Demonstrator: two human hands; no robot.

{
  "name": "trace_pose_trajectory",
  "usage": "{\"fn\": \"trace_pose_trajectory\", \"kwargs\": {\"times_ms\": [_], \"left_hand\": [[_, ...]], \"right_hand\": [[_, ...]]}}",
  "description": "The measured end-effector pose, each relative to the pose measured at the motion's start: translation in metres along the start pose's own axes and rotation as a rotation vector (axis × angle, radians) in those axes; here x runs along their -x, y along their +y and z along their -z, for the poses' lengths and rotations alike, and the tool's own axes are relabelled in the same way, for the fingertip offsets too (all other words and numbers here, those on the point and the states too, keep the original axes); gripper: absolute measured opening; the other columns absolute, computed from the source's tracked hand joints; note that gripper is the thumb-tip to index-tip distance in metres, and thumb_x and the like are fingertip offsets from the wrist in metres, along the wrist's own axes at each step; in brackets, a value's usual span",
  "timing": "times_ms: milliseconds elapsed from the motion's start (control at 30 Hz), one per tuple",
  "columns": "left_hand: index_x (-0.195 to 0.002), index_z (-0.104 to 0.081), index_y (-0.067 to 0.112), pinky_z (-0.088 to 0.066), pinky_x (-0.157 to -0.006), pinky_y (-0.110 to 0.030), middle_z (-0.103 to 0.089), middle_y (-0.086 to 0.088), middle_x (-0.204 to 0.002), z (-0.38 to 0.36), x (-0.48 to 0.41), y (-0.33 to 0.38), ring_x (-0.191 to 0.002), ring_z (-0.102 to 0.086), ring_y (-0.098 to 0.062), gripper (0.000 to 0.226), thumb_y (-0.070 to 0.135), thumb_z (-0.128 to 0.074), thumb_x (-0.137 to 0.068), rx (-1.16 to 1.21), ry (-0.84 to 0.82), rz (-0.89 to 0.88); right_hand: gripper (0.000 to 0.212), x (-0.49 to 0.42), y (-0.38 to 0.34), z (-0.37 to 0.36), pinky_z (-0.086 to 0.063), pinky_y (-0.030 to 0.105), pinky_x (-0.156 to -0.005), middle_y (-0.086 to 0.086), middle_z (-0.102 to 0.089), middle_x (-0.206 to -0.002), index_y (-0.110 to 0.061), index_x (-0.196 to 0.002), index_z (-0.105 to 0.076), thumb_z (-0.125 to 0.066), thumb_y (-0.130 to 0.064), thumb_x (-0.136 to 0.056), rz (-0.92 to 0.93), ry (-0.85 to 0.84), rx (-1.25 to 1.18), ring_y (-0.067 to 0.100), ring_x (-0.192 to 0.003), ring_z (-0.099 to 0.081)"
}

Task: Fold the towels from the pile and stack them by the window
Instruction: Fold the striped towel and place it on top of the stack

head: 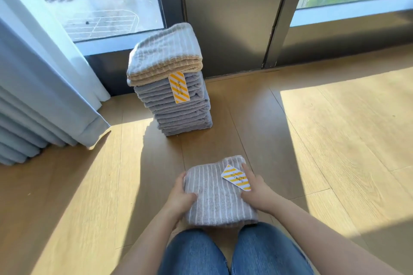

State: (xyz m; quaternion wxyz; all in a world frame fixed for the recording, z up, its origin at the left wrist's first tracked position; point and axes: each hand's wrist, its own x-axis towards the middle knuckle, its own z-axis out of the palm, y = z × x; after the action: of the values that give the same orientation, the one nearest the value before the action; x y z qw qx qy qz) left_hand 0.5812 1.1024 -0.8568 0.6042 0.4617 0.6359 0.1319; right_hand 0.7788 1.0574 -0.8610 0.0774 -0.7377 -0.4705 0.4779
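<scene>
far side of towel stack [154, 91] unseen

Pale blue curtain [33, 107], sunlit wooden floor [335, 129]

My left hand [180, 196] grips the left edge of the folded towel [212, 198], thumb on top and fingers curled under. My right hand [254, 190] holds the right edge, with the forefinger stretched forward. Both my bare forearms reach forward.
</scene>
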Motion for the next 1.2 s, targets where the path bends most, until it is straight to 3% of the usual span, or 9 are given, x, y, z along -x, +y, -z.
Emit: {"fn": "trace_pose_trajectory", "kwargs": {"times_ms": [167,367,533,600,800,967,1067,1133,1200], "left_hand": [[-0.144,-0.012,0.018,-0.051,-0.078,-0.039,-0.053,-0.009,-0.103,-0.001,0.006,-0.017,-0.089,-0.058,-0.027,0.072,-0.005,-0.048,-0.086,0.056,-0.077,0.194],[-0.144,-0.013,0.016,-0.046,-0.058,-0.021,-0.048,-0.011,-0.117,-0.008,-0.003,-0.025,-0.078,-0.055,-0.015,0.07,0.002,-0.051,-0.086,-0.148,-0.157,0.217],[-0.133,-0.031,0.013,-0.051,-0.079,-0.036,-0.049,-0.016,-0.118,-0.014,-0.022,-0.03,-0.088,-0.057,-0.025,0.059,-0.006,-0.053,-0.081,-0.045,-0.136,0.257],[-0.126,-0.039,0.01,-0.051,-0.08,-0.038,-0.052,-0.016,-0.115,-0.013,-0.027,-0.029,-0.092,-0.056,-0.028,0.05,-0.007,-0.054,-0.082,0.048,-0.107,0.296],[-0.092,-0.048,0.015,-0.045,-0.04,-0.019,-0.054,-0.007,-0.083,-0.003,-0.014,-0.009,-0.063,-0.052,-0.019,0.02,-0.005,-0.048,-0.087,0.202,-0.219,0.428],[-0.102,-0.06,0.017,-0.041,-0.063,-0.028,-0.056,-0.006,-0.086,0.002,0.005,0.009,-0.074,-0.053,-0.023,0.036,-0.008,-0.047,-0.08,0.028,-0.139,0.162],[-0.093,-0.059,0.03,-0.047,-0.067,-0.031,-0.056,0.003,-0.094,0.011,0.03,0.037,-0.081,-0.057,-0.02,0.043,-0.008,-0.043,-0.083,-0.05,-0.113,-0.077],[-0.097,-0.057,0.031,-0.05,-0.07,-0.019,-0.055,0.011,-0.1,0.024,0.049,0.068,-0.085,-0.058,-0.008,0.042,-0.007,-0.043,-0.087,-0.087,-0.07,-0.263],[-0.102,-0.056,0.03,-0.046,-0.07,-0.006,-0.053,0.018,-0.098,0.043,0.069,0.106,-0.084,-0.054,0.004,0.042,-0.008,-0.044,-0.089,-0.074,-0.02,-0.455]], "right_hand": [[0.077,0.009,0.022,-0.006,-0.04,0.023,-0.088,0.014,-0.039,-0.138,-0.03,-0.147,-0.01,-0.052,-0.013,-0.084,-0.036,-0.076,0.093,0.025,-0.108,-0.052],[0.075,0.003,0.027,-0.016,-0.044,0.022,-0.082,0.014,-0.026,-0.14,-0.033,-0.146,-0.01,-0.05,-0.013,-0.086,-0.053,-0.047,0.033,0.02,-0.093,-0.051],[0.077,-0.008,0.022,-0.02,-0.039,0.008,-0.047,0.011,-0.035,-0.133,-0.033,-0.145,-0.017,-0.051,-0.005,-0.082,-0.041,-0.025,-0.025,0.007,-0.065,-0.046],[0.072,-0.013,0.019,-0.02,-0.037,0.008,-0.046,0.008,-0.044,-0.124,-0.031,-0.143,-0.024,-0.048,-0.001,-0.082,-0.039,-0.009,-0.071,0.006,-0.06,-0.045],[0.053,-0.011,0.013,-0.016,-0.029,0.011,-0.038,-0.004,-0.046,-0.071,-0.02,-0.125,-0.05,-0.039,0.008,-0.081,-0.068,0.084,-0.238,0.01,-0.048,-0.037],[0.049,0.002,-0.011,0.001,-0.033,0.011,-0.045,0.003,-0.054,-0.084,-0.014,-0.119,-0.058,-0.04,0.009,-0.08,-0.022,0.139,-0.302,0.005,-0.051,-0.046],[0.042,0.022,-0.04,0.025,-0.043,0.018,-0.067,0.004,-0.059,-0.101,-0.021,-0.112,-0.061,-0.047,-0.006,-0.075,0.099,0.239,-0.386,0.015,-0.083,-0.056],[0.046,0.038,-0.063,0.044,-0.046,0.027,-0.086,0.004,-0.06,-0.113,-0.029,-0.106,-0.059,-0.044,-0.018,-0.064,0.253,0.355,-0.422,0.016,-0.1,-0.056],[0.045,0.056,-0.09,0.066,-0.047,0.023,-0.083,0.004,-0.059,-0.115,-0.031,-0.105,-0.058,-0.045,-0.017,-0.065,0.425,0.455,-0.453,0.013,-0.098,-0.056]]}}
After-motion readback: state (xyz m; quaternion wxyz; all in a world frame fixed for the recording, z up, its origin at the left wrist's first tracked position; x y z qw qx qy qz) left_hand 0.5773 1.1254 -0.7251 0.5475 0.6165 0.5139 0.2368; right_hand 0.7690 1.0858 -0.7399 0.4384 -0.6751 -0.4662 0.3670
